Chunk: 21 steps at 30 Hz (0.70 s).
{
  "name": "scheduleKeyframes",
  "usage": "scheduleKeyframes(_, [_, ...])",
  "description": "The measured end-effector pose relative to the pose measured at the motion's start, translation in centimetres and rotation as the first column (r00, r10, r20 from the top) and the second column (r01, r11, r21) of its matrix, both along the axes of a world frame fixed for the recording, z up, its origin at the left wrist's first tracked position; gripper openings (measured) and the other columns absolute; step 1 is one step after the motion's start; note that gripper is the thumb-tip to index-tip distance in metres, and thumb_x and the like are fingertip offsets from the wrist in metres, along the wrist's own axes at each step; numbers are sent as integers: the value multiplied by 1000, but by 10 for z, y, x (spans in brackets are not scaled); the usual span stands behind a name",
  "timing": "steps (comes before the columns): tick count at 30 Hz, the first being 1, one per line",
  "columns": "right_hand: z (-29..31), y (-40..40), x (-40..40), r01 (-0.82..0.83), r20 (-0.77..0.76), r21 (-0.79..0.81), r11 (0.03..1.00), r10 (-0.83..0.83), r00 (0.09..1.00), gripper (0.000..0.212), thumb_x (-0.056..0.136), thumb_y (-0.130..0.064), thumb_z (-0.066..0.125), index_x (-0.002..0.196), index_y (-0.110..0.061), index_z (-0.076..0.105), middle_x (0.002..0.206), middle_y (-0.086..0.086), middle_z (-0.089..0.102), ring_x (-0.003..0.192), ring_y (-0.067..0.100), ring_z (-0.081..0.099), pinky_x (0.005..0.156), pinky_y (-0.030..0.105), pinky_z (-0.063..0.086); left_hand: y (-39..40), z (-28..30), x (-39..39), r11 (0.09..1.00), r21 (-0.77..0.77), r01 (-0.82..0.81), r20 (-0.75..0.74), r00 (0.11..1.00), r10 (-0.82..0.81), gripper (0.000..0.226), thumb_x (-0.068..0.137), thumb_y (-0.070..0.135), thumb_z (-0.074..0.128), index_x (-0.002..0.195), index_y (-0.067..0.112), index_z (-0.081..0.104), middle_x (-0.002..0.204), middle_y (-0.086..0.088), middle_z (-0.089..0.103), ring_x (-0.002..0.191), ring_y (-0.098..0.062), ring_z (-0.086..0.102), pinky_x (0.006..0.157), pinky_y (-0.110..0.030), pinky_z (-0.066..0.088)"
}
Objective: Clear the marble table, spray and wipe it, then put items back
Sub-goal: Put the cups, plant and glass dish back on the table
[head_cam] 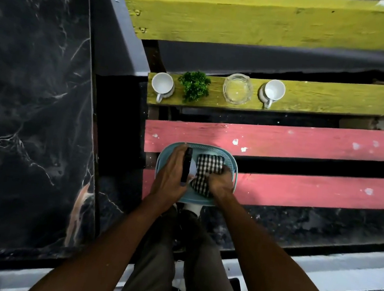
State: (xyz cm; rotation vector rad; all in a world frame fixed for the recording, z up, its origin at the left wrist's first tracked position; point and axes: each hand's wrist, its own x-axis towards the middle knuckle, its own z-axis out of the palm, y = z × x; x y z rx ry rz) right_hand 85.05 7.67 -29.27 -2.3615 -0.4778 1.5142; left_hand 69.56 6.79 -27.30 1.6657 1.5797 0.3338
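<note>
With your left hand (173,167) wrapped round the spray bottle (186,166) and right hand (220,180) fingers pinching the checked cloth (207,172) in the blue basket (230,158), lift both straight up, then swing left to the bare marble table (27,97).

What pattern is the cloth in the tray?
Black-and-white check; the cloth shows in the head view.

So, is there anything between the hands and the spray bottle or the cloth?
Nothing visible. The left hand already grips the spray bottle, and the right hand holds the checked cloth, both inside the blue basket.
</note>
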Motion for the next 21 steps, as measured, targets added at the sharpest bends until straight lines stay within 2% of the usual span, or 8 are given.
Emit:
scheduleKeyframes(2, [7, 0, -3, -156, 89, -34, 987, 158, 983, 52, 88, -2, 64, 137, -2, 49, 131, 21, 64, 120, 38, 62, 96, 37, 53, -2, -1, -3, 1000, 6, 16, -36, 999, -16, 91, 74, 6, 78, 152, 9, 31, 154, -14, 42, 143, -24, 38, 118, -30, 34])
scheduleKeyframes(4, [17, -3, -7, -286, 156, -69, 956, 294, 943, 64, 85, -6, 68, 142, -1, 39, 136, 25, 57, 126, 42, 57, 103, 45, 49, -6, 1, -6, 1000, 5, 31, -75, 997, -31, 93, 72, 4, 79, 152, 7, 33, 154, -17, 42, 142, -28, 40, 115, -36, 39])
scheduleKeyframes(6, [30, -8, -14, -393, 217, -66, 917, 398, 891, 77, 84, -10, 73, 148, -1, 31, 141, 27, 49, 130, 44, 52, 108, 47, 46, -7, 6, -12, 999, 1, 34, -100, 994, -34, 91, 71, 3, 79, 151, 8, 35, 153, -16, 43, 139, -32, 46, 110, -41, 45])
scheduleKeyframes(9, [44, -20, -24, -603, 359, -59, 796, 580, 731, 86, 83, -13, 74, 153, -1, 27, 148, 24, 40, 137, 40, 42, 116, 45, 38, -4, 15, -20, 1000, -4, 20, -91, 996, -21, 75, 78, 4, 72, 146, 6, 40, 149, -17, 45, 134, -36, 50, 107, -47, 49])
scheduleKeyframes(12, [47, -21, -27, -720, 385, -9, 694, 667, 638, 69, 82, -6, 67, 145, -3, 40, 143, 19, 45, 130, 37, 45, 111, 45, 42, 0, 24, -22, 999, 27, 41, -84, 996, -39, 56, 88, 8, 64, 140, 2, 46, 142, -20, 50, 129, -38, 53, 105, -46, 50])
scheduleKeyframes(16, [42, -16, -25, -801, 249, -85, 592, 791, 558, 60, 87, -5, 64, 144, -7, 45, 144, 17, 46, 130, 34, 46, 108, 44, 47, 6, 26, -24, 996, -80, 47, -92, 994, -54, 73, 80, 6, 73, 145, 7, 41, 148, -15, 45, 136, -32, 46, 111, -42, 44])
scheduleKeyframes(18, [41, -10, -23, -783, 234, -83, 617, 775, 586, 42, 90, -6, 64, 132, -6, 57, 131, 16, 58, 118, 31, 57, 99, 44, 55, 8, 26, -27, 990, -120, 69, -97, 992, -81, 82, 73, 1, 77, 146, 10, 39, 148, -11, 43, 137, -29, 44, 113, -35, 41])
scheduleKeyframes(21, [49, 6, -17, -732, 296, -52, 680, 710, 639, 21, 90, -5, 60, 108, -10, 69, 100, 14, 73, 91, 32, 71, 81, 42, 62, 14, 28, -33, 987, -163, 0, -82, 997, -13, 81, 62, -7, 76, 135, 14, 48, 137, -5, 48, 127, -25, 49, 102, -32, 47])
